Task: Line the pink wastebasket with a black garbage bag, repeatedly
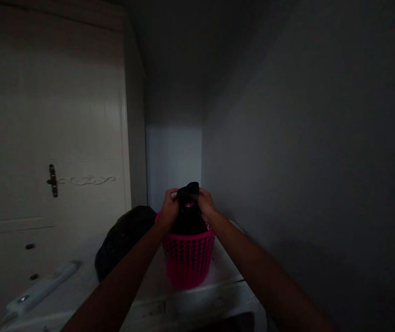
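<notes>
Both arms reach forward over a bright pink plastic basket (188, 265) with a perforated side. Black cloth (188, 221) bulges up above the basket's rim, and a small pink patch shows in its middle. My left hand (170, 206) is closed on the cloth's left edge. On the opposite edge, my right hand (206, 202) grips the same black cloth, its fingertips partly hidden behind it. The cloth's exact kind is too dark to tell, and its lower part is out of sight inside the basket.
The basket stands on a white cabinet top (149, 276). Left of it sits a dark, bulging bag-like bundle (124, 237). A long white power-strip-like object (43, 288) lies at the front left. A white wardrobe (90, 115) rises on the left; a grey wall (304, 138) bounds the right.
</notes>
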`<state>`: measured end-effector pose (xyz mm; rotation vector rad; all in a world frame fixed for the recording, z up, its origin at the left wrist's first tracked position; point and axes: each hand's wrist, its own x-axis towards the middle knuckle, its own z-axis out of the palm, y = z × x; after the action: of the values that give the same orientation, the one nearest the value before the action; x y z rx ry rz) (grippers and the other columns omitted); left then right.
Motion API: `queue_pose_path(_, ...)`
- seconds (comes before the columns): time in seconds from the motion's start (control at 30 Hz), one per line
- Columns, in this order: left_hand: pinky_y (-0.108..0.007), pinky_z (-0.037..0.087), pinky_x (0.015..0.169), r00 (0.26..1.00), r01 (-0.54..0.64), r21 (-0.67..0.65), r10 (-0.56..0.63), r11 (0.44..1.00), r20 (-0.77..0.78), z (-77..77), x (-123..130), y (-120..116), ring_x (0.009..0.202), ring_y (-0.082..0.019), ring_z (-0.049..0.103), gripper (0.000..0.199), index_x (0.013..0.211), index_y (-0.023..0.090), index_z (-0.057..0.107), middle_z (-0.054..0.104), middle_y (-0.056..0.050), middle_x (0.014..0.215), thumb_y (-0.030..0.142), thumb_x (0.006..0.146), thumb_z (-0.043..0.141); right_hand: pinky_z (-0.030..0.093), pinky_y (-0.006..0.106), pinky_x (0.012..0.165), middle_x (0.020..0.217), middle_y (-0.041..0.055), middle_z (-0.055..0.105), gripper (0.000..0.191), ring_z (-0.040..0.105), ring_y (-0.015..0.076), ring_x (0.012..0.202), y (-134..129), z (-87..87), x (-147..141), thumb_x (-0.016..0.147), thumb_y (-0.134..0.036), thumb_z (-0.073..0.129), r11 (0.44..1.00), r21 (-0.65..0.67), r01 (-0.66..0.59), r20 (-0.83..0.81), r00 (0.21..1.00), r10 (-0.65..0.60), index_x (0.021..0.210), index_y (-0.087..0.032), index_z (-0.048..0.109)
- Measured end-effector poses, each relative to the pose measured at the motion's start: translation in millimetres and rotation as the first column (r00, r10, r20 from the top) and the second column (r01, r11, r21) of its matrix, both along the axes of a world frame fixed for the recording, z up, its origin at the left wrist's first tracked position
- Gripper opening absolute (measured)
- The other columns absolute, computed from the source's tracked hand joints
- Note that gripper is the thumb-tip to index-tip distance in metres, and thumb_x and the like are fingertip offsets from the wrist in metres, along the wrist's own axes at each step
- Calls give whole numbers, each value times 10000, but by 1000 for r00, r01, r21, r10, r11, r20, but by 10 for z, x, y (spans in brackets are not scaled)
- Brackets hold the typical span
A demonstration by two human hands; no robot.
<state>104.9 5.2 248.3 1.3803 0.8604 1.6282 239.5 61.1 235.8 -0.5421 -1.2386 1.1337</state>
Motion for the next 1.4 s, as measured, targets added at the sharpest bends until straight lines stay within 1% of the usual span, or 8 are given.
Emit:
queue_pose_path(0.17, -307, 586, 721, 969, 238, -155, -245, 959, -30, -13, -50, 11, 798, -212, 750, 608, 1178, 194, 691, 791, -73, 924, 474, 679, 898, 544, 281, 694, 873, -2, 774, 339, 701, 190, 771, -89, 72, 77, 585, -279, 829, 982, 71, -173, 77, 983, 167, 890, -225, 691)
queue_pose_path(0.37, -252, 469, 549, 998, 35, -125, -28, 992, 60, -11, -95, 111, 579, -150, 622, 484, 953, 172, 726, 696, -7, 682, 556, 676, 826, 564, 349, 949, 1242, 27, 741, 694, 703, 219, 1077, -342, 88, 151, 586, -257, 924, 940, 134, -315, 358, 900, 250, 1239, -267, 687)
queue_pose_path(0.43, -267, 484, 589, 999, -12, -75, 15, 997, 45, -14, -68, 128, 633, -165, 635, 461, 946, 177, 719, 712, -18, 737, 557, 695, 792, 565, 353, 946, 1255, 23, 733, 753, 701, 220, 1073, -384, 73, 135, 580, -291, 943, 957, 152, -248, 398, 901, 170, 1281, -283, 668)
queue_pose_path(0.57, -285, 485, 647, 985, -142, 65, 147, 988, -93, -12, 10, 109, 710, -182, 621, 344, 939, 189, 685, 688, -19, 785, 503, 799, 674, 553, 341, 837, 952, 30, 771, 371, 688, 213, 889, -348, 51, 42, 736, -474, 809, 976, 213, 51, 334, 935, -122, 985, -204, 759)
queue_pose_path(0.83, -311, 457, 755, 769, -147, 468, 398, 871, -500, 38, -5, -62, 763, -199, 605, 191, 991, 252, 590, 626, -11, 806, 331, 994, 417, 451, 256, 574, 614, -41, 644, 244, 572, 143, 581, -138, -38, -40, 614, -296, 787, 954, -139, 266, 183, 953, -240, 809, -203, 673)
queue_pose_path(0.93, -330, 460, 791, 700, -100, 515, 428, 851, -572, 67, -17, -52, 813, -219, 622, 199, 996, 248, 580, 648, -33, 852, 279, 991, 384, 459, 253, 596, 639, -28, 672, 160, 589, 140, 601, -161, -35, -12, 655, -304, 733, 980, -139, 140, 232, 967, -105, 755, -191, 679)
queue_pose_path(1.13, -330, 453, 780, 743, -164, 485, 431, 859, -512, 76, -95, 78, 781, -209, 568, 190, 853, 250, 504, 588, -22, 799, 336, 975, 386, 550, 312, 754, 799, 11, 761, 324, 695, 182, 730, -389, 64, 121, 639, -303, 798, 923, -230, -308, 193, 915, 354, 920, -178, 696)
queue_pose_path(1.4, -317, 466, 751, 874, -164, 316, 287, 934, -393, 16, -167, 167, 719, -188, 560, 221, 814, 233, 590, 599, 1, 739, 415, 928, 538, 546, 309, 770, 955, -10, 711, 858, 675, 172, 805, -369, 13, 219, 569, -124, 724, 954, -96, -284, 267, 916, 300, 1384, -265, 492)
